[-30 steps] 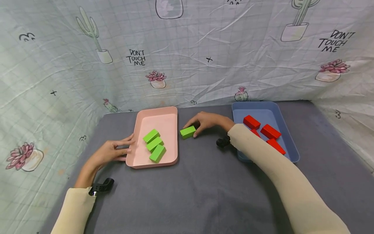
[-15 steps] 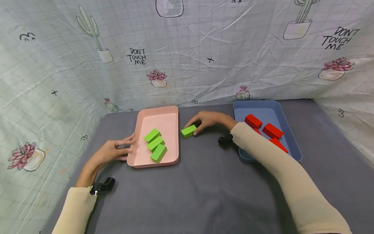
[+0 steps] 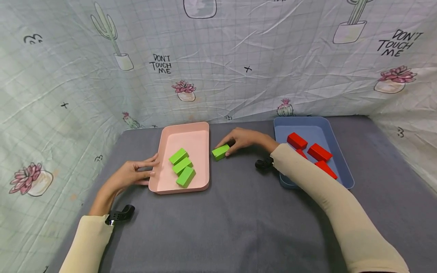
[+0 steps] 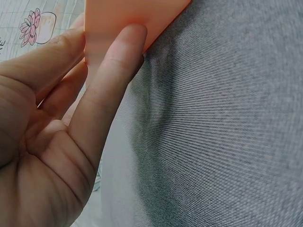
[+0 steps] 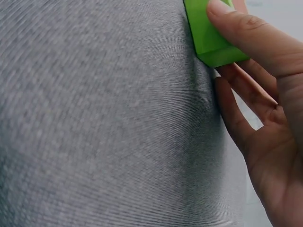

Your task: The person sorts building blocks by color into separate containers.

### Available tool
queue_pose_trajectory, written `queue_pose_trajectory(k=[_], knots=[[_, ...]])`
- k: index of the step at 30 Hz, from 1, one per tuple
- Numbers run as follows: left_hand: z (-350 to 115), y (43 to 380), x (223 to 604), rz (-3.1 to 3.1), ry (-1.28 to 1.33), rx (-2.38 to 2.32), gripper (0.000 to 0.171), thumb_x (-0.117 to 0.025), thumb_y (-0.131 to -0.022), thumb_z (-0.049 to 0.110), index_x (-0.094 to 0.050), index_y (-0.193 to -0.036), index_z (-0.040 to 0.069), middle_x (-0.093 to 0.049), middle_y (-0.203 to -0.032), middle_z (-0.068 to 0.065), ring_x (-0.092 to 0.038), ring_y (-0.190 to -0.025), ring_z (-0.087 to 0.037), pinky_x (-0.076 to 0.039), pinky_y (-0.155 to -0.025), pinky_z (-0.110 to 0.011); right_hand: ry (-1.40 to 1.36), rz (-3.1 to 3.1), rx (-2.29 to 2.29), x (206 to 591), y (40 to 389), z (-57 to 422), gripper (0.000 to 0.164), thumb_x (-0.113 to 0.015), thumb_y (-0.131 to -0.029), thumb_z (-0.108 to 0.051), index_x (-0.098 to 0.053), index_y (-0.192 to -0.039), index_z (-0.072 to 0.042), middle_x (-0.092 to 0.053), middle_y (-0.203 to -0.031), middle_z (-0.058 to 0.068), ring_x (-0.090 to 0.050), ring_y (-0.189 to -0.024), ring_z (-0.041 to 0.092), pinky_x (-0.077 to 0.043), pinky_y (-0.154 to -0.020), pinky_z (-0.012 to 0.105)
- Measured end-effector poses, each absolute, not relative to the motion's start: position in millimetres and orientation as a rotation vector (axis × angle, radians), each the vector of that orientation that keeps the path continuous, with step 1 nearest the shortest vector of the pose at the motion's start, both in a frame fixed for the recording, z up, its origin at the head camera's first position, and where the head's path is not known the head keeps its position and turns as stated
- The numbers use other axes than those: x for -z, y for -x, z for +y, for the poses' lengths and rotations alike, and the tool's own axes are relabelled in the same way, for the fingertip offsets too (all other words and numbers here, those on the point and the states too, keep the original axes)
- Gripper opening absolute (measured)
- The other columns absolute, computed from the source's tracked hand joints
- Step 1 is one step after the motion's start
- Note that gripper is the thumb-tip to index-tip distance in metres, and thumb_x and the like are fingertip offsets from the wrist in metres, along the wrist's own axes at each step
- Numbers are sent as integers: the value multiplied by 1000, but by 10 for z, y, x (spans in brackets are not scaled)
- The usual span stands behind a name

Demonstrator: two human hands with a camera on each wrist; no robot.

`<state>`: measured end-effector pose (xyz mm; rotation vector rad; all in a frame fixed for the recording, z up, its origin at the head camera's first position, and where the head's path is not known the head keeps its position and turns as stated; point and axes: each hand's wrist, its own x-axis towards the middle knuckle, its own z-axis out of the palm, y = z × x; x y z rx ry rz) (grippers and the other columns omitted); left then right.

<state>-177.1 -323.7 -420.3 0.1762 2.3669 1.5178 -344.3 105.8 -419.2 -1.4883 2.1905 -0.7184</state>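
Note:
On the grey cloth, my right hand (image 3: 244, 138) pinches a green block (image 3: 220, 152) between thumb and fingers, just right of the pink tray (image 3: 206, 163). The right wrist view shows the thumb on one face of that green block (image 5: 208, 40), low against the cloth. Three more green blocks (image 3: 182, 165) lie in a slanting row inside the tray. My left hand (image 3: 129, 175) touches the tray's left side with extended fingers. Up close in the left wrist view, its thumb (image 4: 128, 47) rests against the tray's outer wall (image 4: 109, 19).
A blue tray (image 3: 336, 144) stands at the right with several red blocks (image 3: 319, 152) in it. My right forearm (image 3: 317, 189) crosses over its near left part and partly hides one red block. A printed curtain (image 3: 218, 57) hangs behind and at both sides.
The head view has shifted slightly. Both hands, the trays and the blocks keep their places relative to one another.

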Motion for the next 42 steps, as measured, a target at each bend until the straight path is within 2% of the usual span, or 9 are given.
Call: queue_pose_trajectory(k=[10,21,32,42], knots=[[-3250,1760,4175,2348,-174,-1515,54,-76,-93,14,-57,-143,2,-30,-163,-3,-63,-114,0,-61,-84,-38,1531,2234,722,4062,3407,1091,45,-78,-92,-25,-69,-135,-18,-73,-123,-2,-61,-92,8,-51,-79,27],[-3279,1758,4169,2351,-198,-1516,53,-74,-94,13,-56,-143,0,-29,-164,-5,-55,-123,3,-60,-86,-37,1552,2244,730,3917,3372,1073,45,-79,-91,-27,-70,-134,-17,-74,-120,-1,-62,-91,6,-53,-80,27],[-3278,1774,4149,2358,-185,-1515,53,-74,-94,12,-55,-143,-1,-30,-162,-4,-63,-113,-2,-61,-84,-35,1596,2251,703,3886,3337,1078,47,-79,-91,-31,-69,-135,-18,-75,-119,-1,-66,-87,9,-53,-75,26],[-3270,1799,4109,2360,-197,-1512,53,-74,-94,14,-56,-143,0,-30,-162,-4,-64,-111,-1,-61,-83,-35,1601,2275,729,3807,3290,1067,46,-79,-91,-31,-70,-133,-16,-76,-116,-1,-61,-80,13,-48,-70,24]])
